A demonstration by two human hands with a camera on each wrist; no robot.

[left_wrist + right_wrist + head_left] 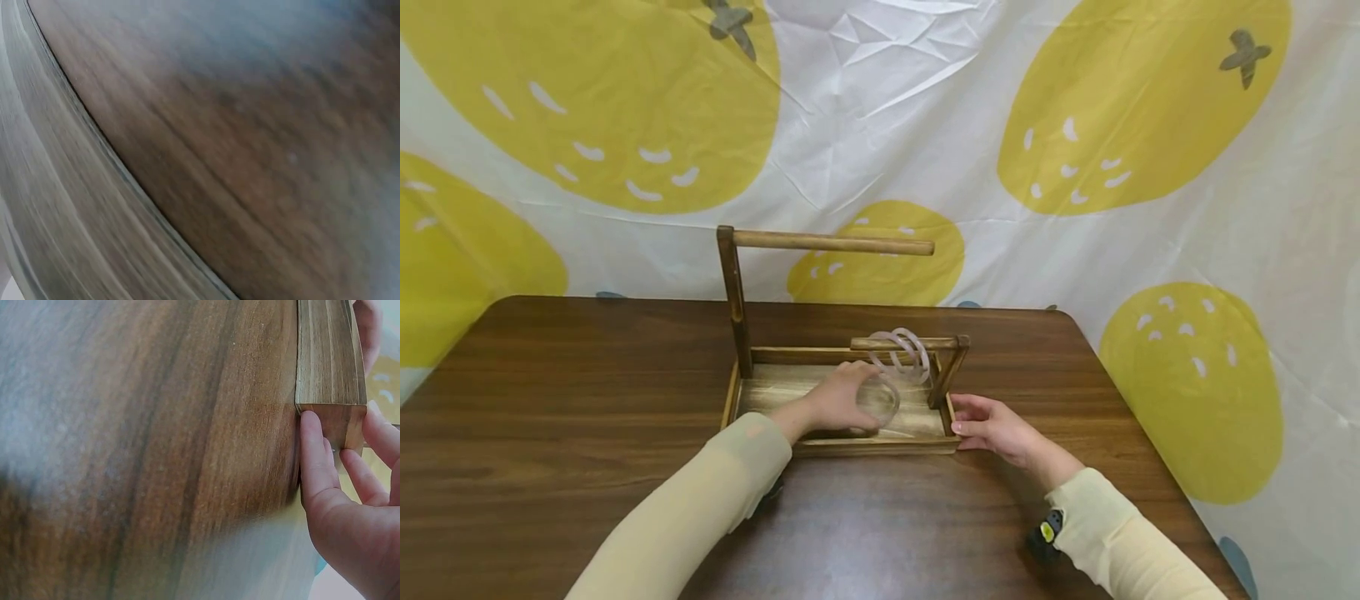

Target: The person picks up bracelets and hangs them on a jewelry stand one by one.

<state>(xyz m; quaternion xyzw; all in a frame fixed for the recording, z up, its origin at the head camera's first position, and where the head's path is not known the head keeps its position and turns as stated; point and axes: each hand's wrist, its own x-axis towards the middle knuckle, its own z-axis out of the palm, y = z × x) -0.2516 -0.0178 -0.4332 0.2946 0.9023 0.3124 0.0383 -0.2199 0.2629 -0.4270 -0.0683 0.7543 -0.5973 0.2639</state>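
A wooden two-armed stand with a shallow tray base [880, 447] sits on the table in the head view. Over that tray my left hand [833, 402] holds a clear round bangle [889, 406] between thumb and fingers. Two pale translucent bangles [913, 343] hang on the stand's short lower bar [946, 342]. At the tray's right end, my right hand [1003, 429] touches the outer wall with its fingertips. The right wrist view shows those fingers [319, 447] against the tray's corner [331, 381]. My left hand is outside the left wrist view.
The stand's long upper bar [835, 242] runs above the tray from a tall post [732, 292] at the left. Behind the dark wooden table [587, 400] hangs a white cloth [887, 108] with large yellow fruit prints.
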